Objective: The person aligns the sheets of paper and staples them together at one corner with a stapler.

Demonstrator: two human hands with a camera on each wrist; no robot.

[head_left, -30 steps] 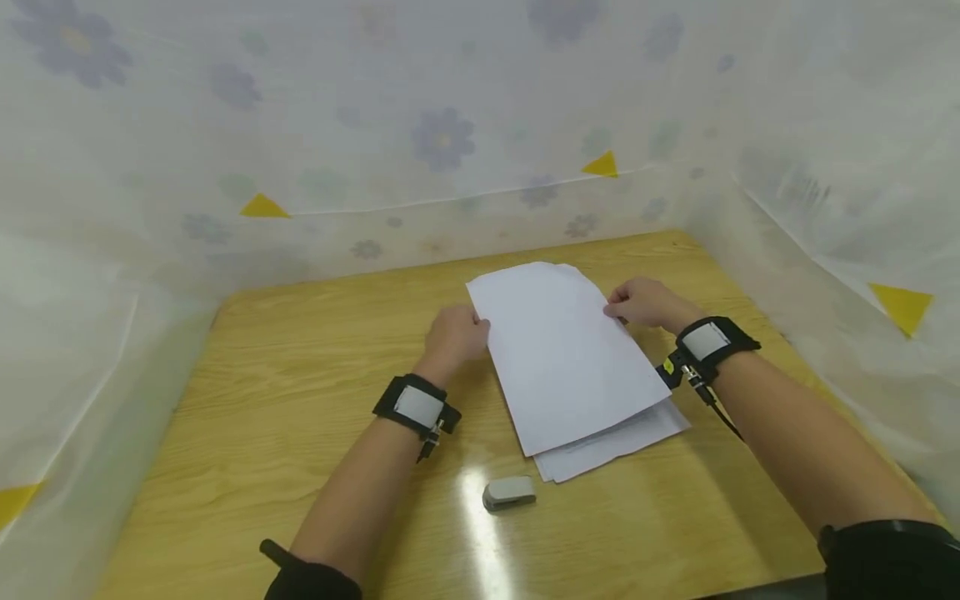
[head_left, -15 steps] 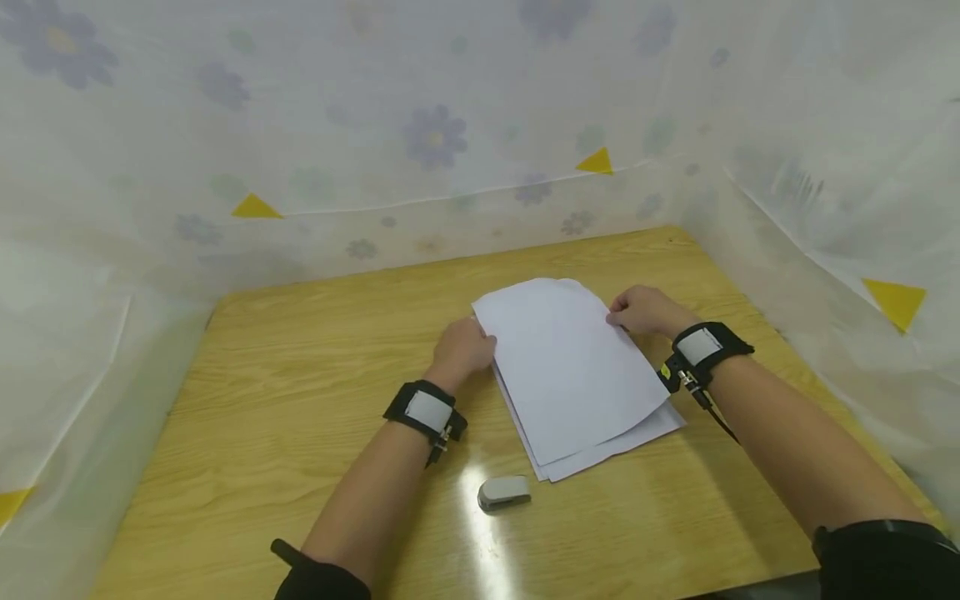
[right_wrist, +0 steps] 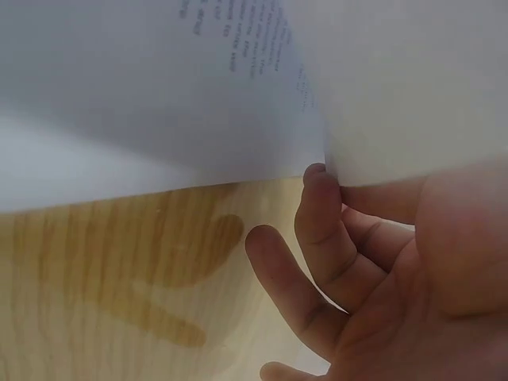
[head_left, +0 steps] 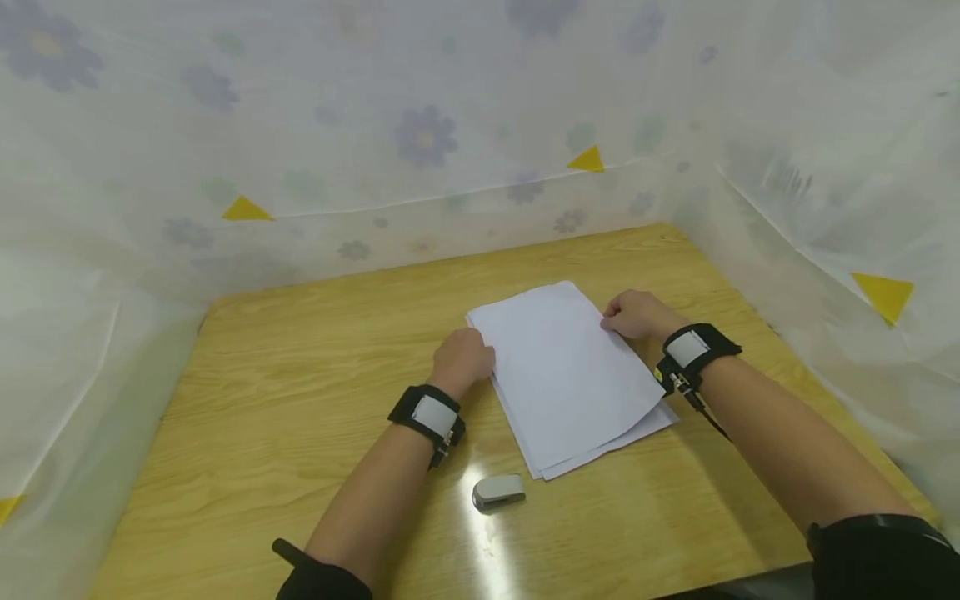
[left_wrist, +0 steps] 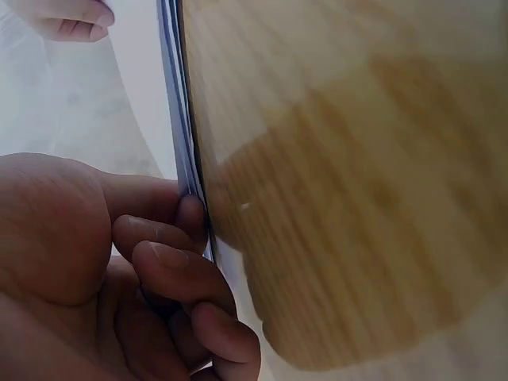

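A stack of white paper sheets (head_left: 570, 375) lies slanted on the wooden table (head_left: 300, 375), its top sheet bowed up slightly at the near end. My left hand (head_left: 463, 360) grips the stack's left edge; in the left wrist view its curled fingers (left_wrist: 159, 238) press against the sheet edges (left_wrist: 184, 119). My right hand (head_left: 633, 315) holds the right edge near the far corner. In the right wrist view the thumb is over a lifted sheet (right_wrist: 159, 103) and the fingers (right_wrist: 317, 230) are beneath it. Faint print shows on that sheet.
A small grey stapler (head_left: 498, 492) lies on the table just in front of the stack. Pale floral sheeting (head_left: 375, 125) with yellow triangles walls the table at the back and both sides. Bare wood spreads to the left.
The raised top sheets have come down onto the stack, and the sheets now lie more squarely together. Both hands stayed on the edges and drew slightly nearer.
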